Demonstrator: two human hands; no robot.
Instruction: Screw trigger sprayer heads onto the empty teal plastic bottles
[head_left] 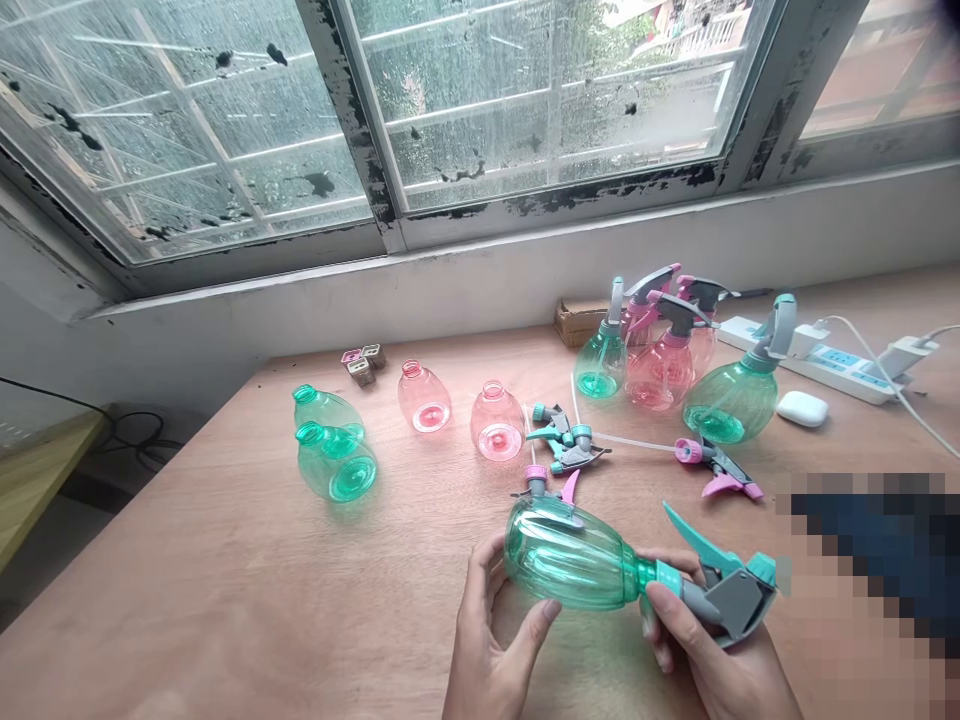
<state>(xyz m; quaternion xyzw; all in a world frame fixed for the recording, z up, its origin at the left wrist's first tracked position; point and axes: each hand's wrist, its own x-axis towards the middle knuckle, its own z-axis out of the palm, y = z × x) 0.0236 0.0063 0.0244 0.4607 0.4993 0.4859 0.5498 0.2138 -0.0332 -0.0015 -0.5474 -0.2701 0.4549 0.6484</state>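
A clear green spray bottle [574,560] lies sideways between my hands, its base to the left and its grey and turquoise spray head [731,590] to the right. My left hand [499,625] cups the base end, thumb on the near side and fingers behind. Around the neck and turquoise collar, my right hand [705,625] is closed, thumb on the collar. The spray head is seated on the bottle neck; I cannot tell how tightly. Just beyond the bottle lies a pink and grey spray head [544,485], partly hidden behind it.
Loose turquoise spray heads [570,440] and another pink one [720,470] lie mid-table. Open green bottles [337,465] and pink bottles [497,425] stand left. Several assembled spray bottles [660,370] stand back right, near a power strip [840,370] and white case [802,408].
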